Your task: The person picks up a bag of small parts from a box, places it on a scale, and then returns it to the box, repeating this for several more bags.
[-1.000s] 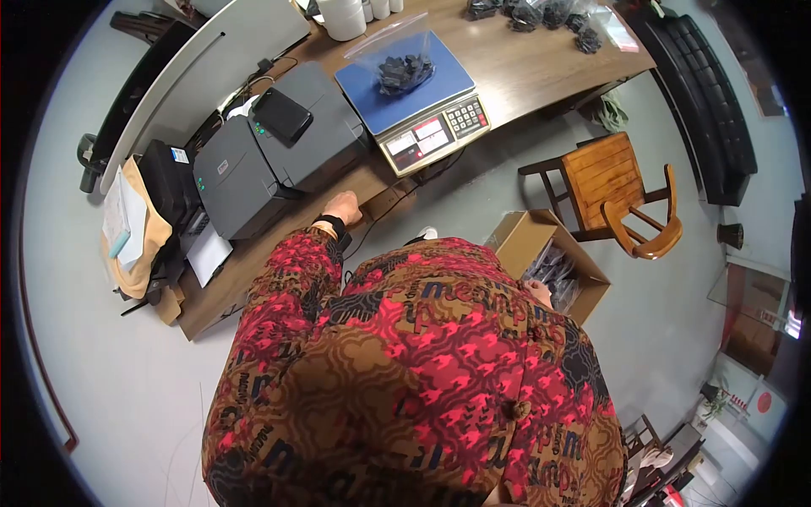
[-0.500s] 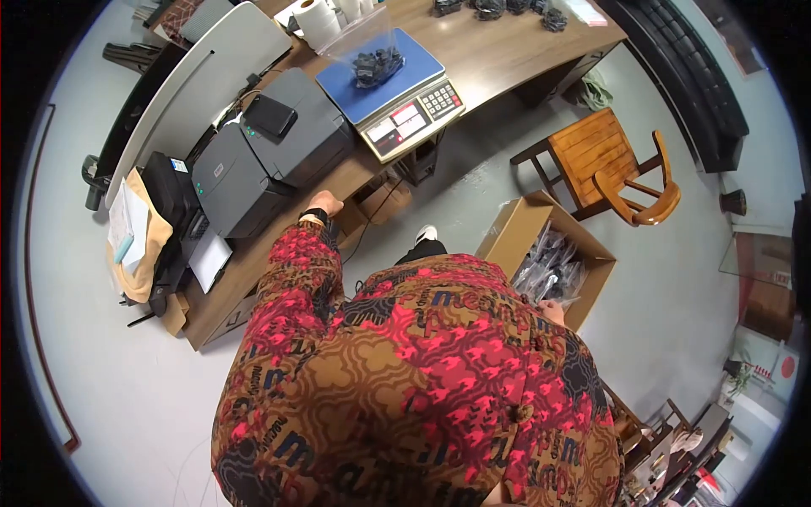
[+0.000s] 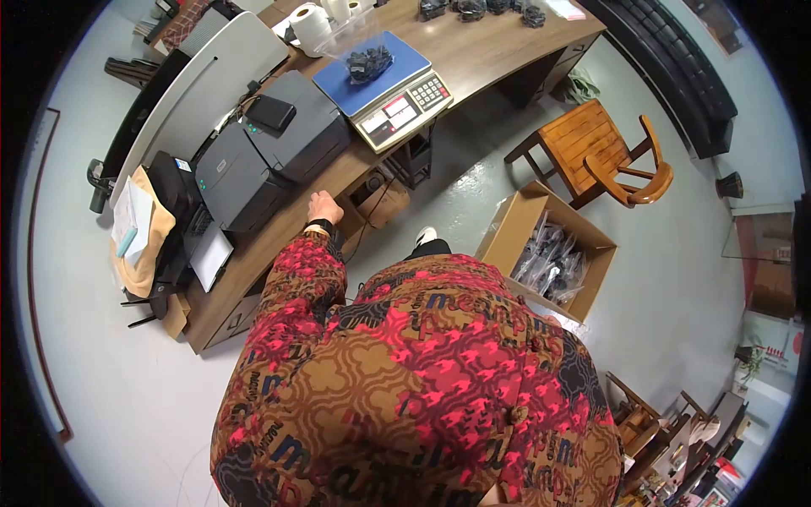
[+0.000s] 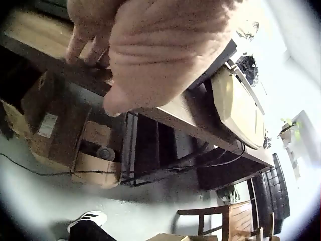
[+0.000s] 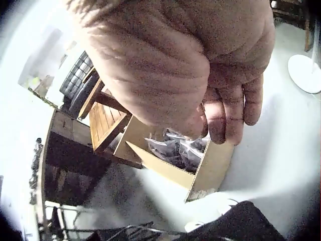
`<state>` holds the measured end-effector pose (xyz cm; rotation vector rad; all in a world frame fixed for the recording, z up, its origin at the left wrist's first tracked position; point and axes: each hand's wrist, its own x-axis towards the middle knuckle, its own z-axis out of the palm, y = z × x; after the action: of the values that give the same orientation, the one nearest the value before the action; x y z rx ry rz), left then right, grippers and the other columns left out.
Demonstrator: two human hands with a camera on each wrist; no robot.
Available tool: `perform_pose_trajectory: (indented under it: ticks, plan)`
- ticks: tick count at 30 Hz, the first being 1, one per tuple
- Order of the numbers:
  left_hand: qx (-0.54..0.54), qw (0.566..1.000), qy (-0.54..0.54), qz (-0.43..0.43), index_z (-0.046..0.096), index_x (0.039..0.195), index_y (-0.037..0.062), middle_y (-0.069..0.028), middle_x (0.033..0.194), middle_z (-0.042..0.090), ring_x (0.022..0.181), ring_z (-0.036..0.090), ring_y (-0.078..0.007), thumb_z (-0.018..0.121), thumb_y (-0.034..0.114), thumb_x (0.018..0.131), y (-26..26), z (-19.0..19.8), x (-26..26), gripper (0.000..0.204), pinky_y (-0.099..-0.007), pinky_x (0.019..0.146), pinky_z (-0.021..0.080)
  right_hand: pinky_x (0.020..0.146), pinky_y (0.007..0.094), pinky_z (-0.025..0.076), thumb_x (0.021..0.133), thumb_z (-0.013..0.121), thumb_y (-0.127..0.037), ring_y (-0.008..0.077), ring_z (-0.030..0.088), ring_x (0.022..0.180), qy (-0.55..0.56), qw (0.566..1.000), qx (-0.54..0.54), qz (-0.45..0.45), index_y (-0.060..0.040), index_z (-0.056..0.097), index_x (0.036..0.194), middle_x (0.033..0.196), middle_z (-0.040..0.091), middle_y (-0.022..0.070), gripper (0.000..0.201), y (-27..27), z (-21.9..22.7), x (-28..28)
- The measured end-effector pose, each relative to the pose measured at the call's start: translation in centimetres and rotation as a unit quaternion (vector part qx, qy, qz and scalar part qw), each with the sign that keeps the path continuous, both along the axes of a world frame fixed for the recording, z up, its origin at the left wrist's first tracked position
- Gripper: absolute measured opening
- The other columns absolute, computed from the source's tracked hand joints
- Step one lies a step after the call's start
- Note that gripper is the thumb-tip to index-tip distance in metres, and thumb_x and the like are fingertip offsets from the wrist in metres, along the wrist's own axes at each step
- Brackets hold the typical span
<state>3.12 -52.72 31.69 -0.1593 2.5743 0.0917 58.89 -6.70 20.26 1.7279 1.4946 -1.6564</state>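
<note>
My left hand [image 3: 323,207] rests at the front edge of the wooden desk [image 3: 279,232], beside the grey printers [image 3: 245,169]. Seen from the left wrist, its fingers [image 4: 89,52] are bent loosely down over the desk edge and hold nothing. The right hand [image 5: 165,65] hangs by the near side of an open cardboard box [image 5: 173,170], its fingers loose and pointing down. In the head view the sleeve hides most of that hand. Clear plastic bags of dark items [image 3: 549,262] lie inside the box.
A scale [image 3: 397,118] on the desk carries a clear bag of black pieces [image 3: 367,63]. More black bundles [image 3: 471,10] sit at the desk's far side. A wooden chair [image 3: 591,156] stands behind the box. Under the desk are cartons [image 4: 57,125] and a loose cable [image 4: 55,173].
The head view has shifted, showing more of the box's inside. My right hand has drawn back from the bags toward my body. The left hand stays at the desk edge.
</note>
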Motion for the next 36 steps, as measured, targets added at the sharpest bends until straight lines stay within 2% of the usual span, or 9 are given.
perform_pose_trajectory:
  ticks: [8, 10, 13, 16, 21, 23, 25, 27, 36]
  plan:
    - [0.023, 0.993, -0.091, -0.066, 0.035, 0.135, 0.0024, -0.0245, 0.141, 0.032, 0.128, 0.04, -0.0407, 0.065, 0.02, 0.073, -0.9, 0.9, 0.8, 0.07, -0.0434, 0.103, 0.041, 0.06, 0.0321, 0.053, 0.088, 0.058, -0.011, 0.0202, 0.064, 0.064, 0.059, 0.998, -0.006, -0.008, 0.0027, 0.061, 0.085, 0.074, 0.064, 0.0096, 0.014, -0.3, -3.1, 0.2]
    - [0.016, 0.984, -0.162, -0.067, 0.017, 0.148, 0.0067, -0.0225, 0.153, 0.014, 0.135, 0.03, -0.04, 0.075, 0.033, 0.071, -1.0, 0.6, 0.2, 0.1, -0.0431, 0.108, 0.035, 0.059, 0.0322, 0.053, 0.087, 0.057, -0.011, 0.0203, 0.064, 0.064, 0.064, 0.998, 0.001, -0.008, 0.0017, 0.061, 0.084, 0.073, 0.064, 0.0096, 0.014, 0.0, -3.4, -0.1]
    - [0.009, 0.981, -0.179, -0.076, 0.013, 0.149, 0.0077, -0.023, 0.154, 0.009, 0.137, 0.028, -0.0396, 0.075, 0.036, 0.072, -1.0, 1.1, 0.2, 0.103, -0.0438, 0.108, 0.035, 0.06, 0.0309, 0.052, 0.087, 0.057, -0.012, 0.0194, 0.064, 0.065, 0.084, 0.995, -0.03, 0.041, 0.0006, 0.062, 0.083, 0.072, 0.064, 0.0085, 0.014, 1.8, -7.2, 1.6]
    - [0.006, 0.984, -0.157, -0.09, 0.024, 0.141, 0.003, -0.0268, 0.146, 0.022, 0.13, 0.039, -0.0416, 0.073, 0.03, 0.071, -1.1, 0.7, 0.2, 0.09, -0.0439, 0.103, 0.041, 0.06, 0.0292, 0.05, 0.086, 0.058, -0.013, 0.0168, 0.063, 0.064, 0.017, 0.983, 0.081, 0.165, -0.0005, 0.064, 0.082, 0.07, 0.064, 0.0062, 0.014, 1.1, -0.3, -2.2]
    - [-0.004, 0.981, -0.174, -0.083, 0.02, 0.144, 0.0049, -0.0248, 0.149, 0.017, 0.132, 0.035, -0.0413, 0.075, 0.034, 0.071, -0.8, 0.8, 0.3, 0.096, -0.0444, 0.105, 0.04, 0.061, 0.0282, 0.048, 0.085, 0.058, -0.015, 0.0138, 0.061, 0.063, 0.07, 0.987, 0.099, 0.109, 0.0005, 0.066, 0.082, 0.072, 0.065, 0.0047, 0.017, 2.5, -4.6, -0.7]
    - [-0.016, 0.982, -0.173, -0.079, 0.018, 0.145, 0.0056, -0.0243, 0.149, 0.016, 0.134, 0.032, -0.0401, 0.075, 0.034, 0.071, -0.7, 0.7, 0.4, 0.098, -0.0446, 0.106, 0.037, 0.061, 0.0282, 0.048, 0.085, 0.059, -0.016, 0.013, 0.06, 0.063, 0.062, 0.983, 0.125, 0.121, 0.0007, 0.066, 0.083, 0.072, 0.065, 0.0046, 0.019, 2.7, -3.8, -1.4]
    - [-0.019, 0.982, -0.175, -0.07, 0.015, 0.147, 0.0066, -0.0233, 0.151, 0.013, 0.137, 0.028, -0.039, 0.075, 0.035, 0.071, -0.7, 0.6, 0.4, 0.101, -0.046, 0.108, 0.034, 0.061, 0.0283, 0.048, 0.084, 0.06, -0.017, 0.0122, 0.06, 0.065, 0.036, 0.994, 0.043, 0.091, 0.0016, 0.066, 0.083, 0.073, 0.066, 0.0042, 0.019, 2.6, -2.8, -2.0]
    - [-0.035, 0.98, -0.181, -0.078, 0.012, 0.148, 0.0074, -0.0222, 0.153, 0.01, 0.138, 0.025, -0.0384, 0.075, 0.037, 0.071, -0.8, 0.2, 0.4, 0.104, -0.0477, 0.109, 0.033, 0.062, 0.0289, 0.048, 0.084, 0.06, -0.017, 0.0114, 0.06, 0.066, 0.035, 0.975, 0.15, 0.163, 0.0011, 0.066, 0.083, 0.072, 0.065, 0.0035, 0.019, 1.5, -0.1, -3.0]
    - [-0.035, 0.975, -0.211, -0.063, 0.01, 0.148, 0.0082, -0.0218, 0.153, 0.009, 0.138, 0.025, -0.0392, 0.075, 0.039, 0.072, -0.5, 0.5, -0.2, 0.105, -0.049, 0.109, 0.033, 0.057, 0.0255, 0.045, 0.082, 0.063, -0.012, 0.0083, 0.057, 0.063, 0.077, 0.996, 0.036, 0.004, -0.0023, 0.065, 0.075, 0.07, 0.062, -0.0006, 0.012, 1.2, -1.2, -2.0]
